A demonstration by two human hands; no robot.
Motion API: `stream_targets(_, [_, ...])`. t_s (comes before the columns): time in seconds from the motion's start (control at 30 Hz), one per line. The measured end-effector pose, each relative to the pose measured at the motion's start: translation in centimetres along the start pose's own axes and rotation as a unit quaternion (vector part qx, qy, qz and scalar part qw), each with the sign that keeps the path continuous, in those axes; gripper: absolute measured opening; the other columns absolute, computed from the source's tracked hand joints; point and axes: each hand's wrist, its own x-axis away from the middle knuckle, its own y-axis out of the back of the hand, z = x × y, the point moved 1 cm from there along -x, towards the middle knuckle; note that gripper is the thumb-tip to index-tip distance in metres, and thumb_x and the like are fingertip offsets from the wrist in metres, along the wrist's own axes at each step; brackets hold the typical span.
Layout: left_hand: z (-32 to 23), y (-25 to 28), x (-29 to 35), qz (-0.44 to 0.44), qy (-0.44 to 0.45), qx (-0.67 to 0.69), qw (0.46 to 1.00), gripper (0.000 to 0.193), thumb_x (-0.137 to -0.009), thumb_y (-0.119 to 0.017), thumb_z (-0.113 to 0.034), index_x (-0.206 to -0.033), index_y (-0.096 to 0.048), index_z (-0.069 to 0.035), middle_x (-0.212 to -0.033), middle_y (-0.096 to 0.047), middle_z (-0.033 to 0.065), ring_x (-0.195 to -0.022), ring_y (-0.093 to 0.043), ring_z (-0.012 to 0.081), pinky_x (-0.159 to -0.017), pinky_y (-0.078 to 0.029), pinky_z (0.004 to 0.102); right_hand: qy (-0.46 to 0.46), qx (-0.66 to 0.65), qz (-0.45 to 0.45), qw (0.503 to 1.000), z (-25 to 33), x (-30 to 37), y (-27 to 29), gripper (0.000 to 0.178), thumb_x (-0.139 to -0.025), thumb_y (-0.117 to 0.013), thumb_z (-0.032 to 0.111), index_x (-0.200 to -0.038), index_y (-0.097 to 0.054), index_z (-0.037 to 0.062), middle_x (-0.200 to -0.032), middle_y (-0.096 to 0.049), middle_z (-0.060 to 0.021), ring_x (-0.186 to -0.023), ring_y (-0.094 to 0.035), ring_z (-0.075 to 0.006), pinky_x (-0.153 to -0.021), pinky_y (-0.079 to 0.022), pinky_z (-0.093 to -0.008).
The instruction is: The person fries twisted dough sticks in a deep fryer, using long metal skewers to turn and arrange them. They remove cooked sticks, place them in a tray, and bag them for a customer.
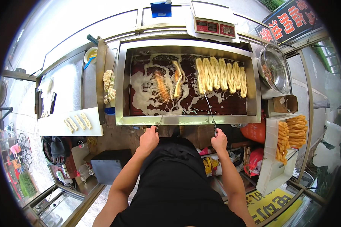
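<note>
My left hand (149, 140) is closed round a thin metal rod (165, 108) that reaches over the fryer's front rim. Its tip is by a pale dough stick (179, 80) floating alone near the middle. My right hand (219, 141) grips a second metal rod (208, 103), its tip close to the leftmost of a row of pale dough sticks (220, 73) on the right side of the oil. Browner dough (161, 87) bubbles in foam at the left. All of it floats in the dark oil of a rectangular steel fryer (188, 120).
On the left, a white board (93, 128) carries several raw dough strips (80, 122). A scale (215, 28) stands behind the fryer. To the right are a wire strainer (275, 68) and a white tray (268, 151) with browned dough sticks (296, 130). A dark box (107, 170) sits at lower left.
</note>
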Motion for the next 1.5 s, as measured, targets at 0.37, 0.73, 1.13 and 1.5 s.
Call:
stream_targets(0.37, [0.9,-0.3,-1.7,0.091,0.021,0.228,0.969,0.032,-0.092,-0.051,-0.02,-0.115,-0.058,0.001,-0.111,-0.065,0.0235,-0.106,-0.061,0.0385,-0.09,-0.048,0.0415,0.022,-0.047,0.018,0.998,1.7,0.6,0.2,0.04,-0.07,-0.053,0.003,-0.109,-0.061,0.0021,-0.077,-0.059,-0.014,-0.076,-0.06,-0.0354,-0.072,-0.049,-0.044])
stream_targets(0.73, [5.4,0.0,0.7,0.008,0.095,0.269,0.958,0.031,-0.092,-0.05,-0.021,-0.115,-0.06,-0.002,-0.103,-0.067,0.0233,-0.099,-0.064,0.0372,-0.087,-0.049,0.0406,0.055,-0.056,0.036,0.996,2.1,2.6,-1.8,0.041,-0.068,-0.054,0.001,-0.108,-0.063,0.003,-0.069,-0.057,-0.0123,-0.066,-0.059,-0.0314,-0.065,-0.05,-0.0404])
stream_targets(1.13, [7.5,-1.3,-1.6,0.006,0.09,0.322,0.942,0.024,-0.093,-0.049,-0.018,-0.108,-0.06,-0.003,-0.09,-0.065,0.0142,-0.08,-0.063,0.0265,-0.073,-0.048,0.036,0.006,-0.041,0.07,0.997,1.6,2.1,-1.4,0.039,-0.069,-0.055,0.004,-0.108,-0.062,0.0045,-0.078,-0.06,-0.0133,-0.076,-0.061,-0.0352,-0.072,-0.049,-0.0436])
stream_targets(1.5, [6.4,1.9,2.6,0.22,0.177,0.736,0.615,0.03,-0.103,-0.04,-0.025,-0.127,-0.048,-0.008,-0.084,-0.06,0.0068,-0.061,-0.053,0.0119,-0.046,-0.046,0.0254,-0.015,-0.04,0.064,0.997,0.8,2.1,-2.4,0.039,-0.07,-0.054,0.004,-0.108,-0.063,0.0031,-0.077,-0.061,-0.0146,-0.076,-0.062,-0.0358,-0.072,-0.05,-0.0435])
